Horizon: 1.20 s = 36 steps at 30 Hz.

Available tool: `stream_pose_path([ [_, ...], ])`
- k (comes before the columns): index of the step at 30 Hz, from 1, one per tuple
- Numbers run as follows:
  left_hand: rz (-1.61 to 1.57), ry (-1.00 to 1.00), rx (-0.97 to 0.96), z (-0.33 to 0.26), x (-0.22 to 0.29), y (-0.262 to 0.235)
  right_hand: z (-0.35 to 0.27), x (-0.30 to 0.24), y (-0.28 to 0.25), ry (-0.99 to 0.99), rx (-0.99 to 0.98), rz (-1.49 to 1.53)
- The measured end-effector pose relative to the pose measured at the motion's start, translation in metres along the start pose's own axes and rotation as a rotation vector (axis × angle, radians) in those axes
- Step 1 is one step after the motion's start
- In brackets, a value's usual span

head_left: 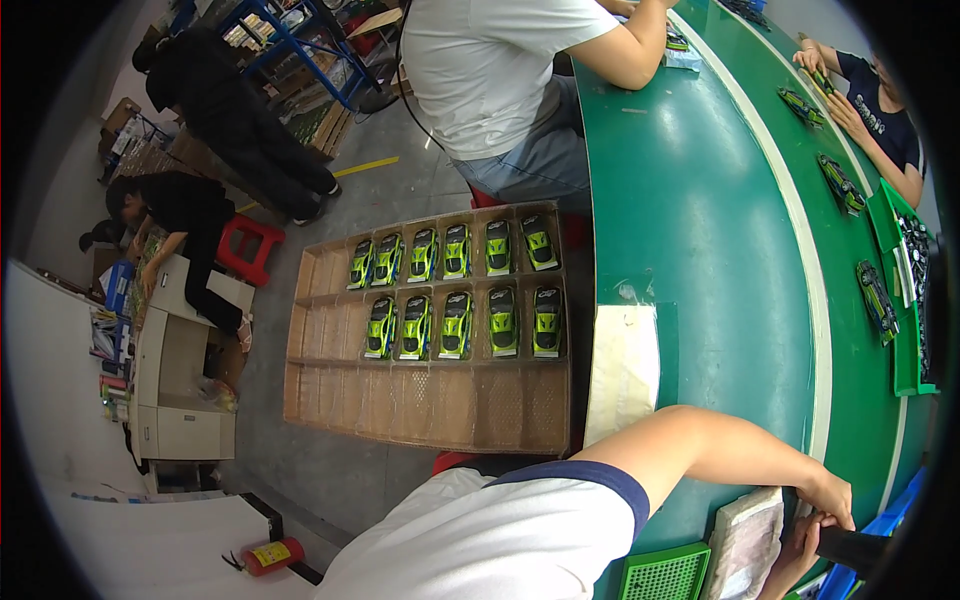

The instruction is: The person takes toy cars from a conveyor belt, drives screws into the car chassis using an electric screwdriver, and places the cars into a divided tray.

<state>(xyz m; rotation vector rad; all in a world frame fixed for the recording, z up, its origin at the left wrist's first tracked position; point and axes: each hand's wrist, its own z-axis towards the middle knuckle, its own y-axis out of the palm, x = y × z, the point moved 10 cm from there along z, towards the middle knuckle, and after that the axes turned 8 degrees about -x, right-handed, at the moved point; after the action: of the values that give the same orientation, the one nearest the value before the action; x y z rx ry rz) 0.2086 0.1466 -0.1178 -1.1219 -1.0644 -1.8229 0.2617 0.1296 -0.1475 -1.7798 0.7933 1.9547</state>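
Observation:
At the lower right my bare left arm reaches across the green bench (730,330). My left hand (829,497) has its fingers bent downward and closed, close against my right hand (796,555). The right hand's fingers are curled too, and whatever the two hold is hidden. Beside them juts a dark, bar-like thing (850,546), cut off by the dark rim, and its kind is unclear. A worn, pale pad (747,540) in plastic wrap lies just left of my hands. Next to that pad is a green perforated basket (665,574).
A brown compartment tray (400,432) left of the bench holds several green-and-black toy cars (503,320). More cars (876,302) lie on the green belt, by a green bin (908,370) of dark parts. Co-workers (490,80) sit along the bench. A fire extinguisher (272,556) stands lower left.

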Motion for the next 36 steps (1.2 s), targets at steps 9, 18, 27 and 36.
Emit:
stream_pose_path([
  [9, 0.018, -0.007, 0.009, -0.002, 0.000, -0.003, 0.001, 0.001, 0.004, 0.015, -0.046, -0.019],
  [18, -0.015, -0.008, 0.005, -0.003, 0.003, 0.001, 0.000, -0.001, 0.003, -0.001, -0.036, -0.018],
  [27, -0.033, -0.009, 0.011, 0.001, -0.002, -0.001, -0.001, -0.001, 0.002, 0.010, -0.019, -0.036],
  [36, -0.037, 0.013, 0.010, 0.003, -0.002, -0.002, -0.002, 0.000, -0.002, 0.017, 0.035, -0.044],
])
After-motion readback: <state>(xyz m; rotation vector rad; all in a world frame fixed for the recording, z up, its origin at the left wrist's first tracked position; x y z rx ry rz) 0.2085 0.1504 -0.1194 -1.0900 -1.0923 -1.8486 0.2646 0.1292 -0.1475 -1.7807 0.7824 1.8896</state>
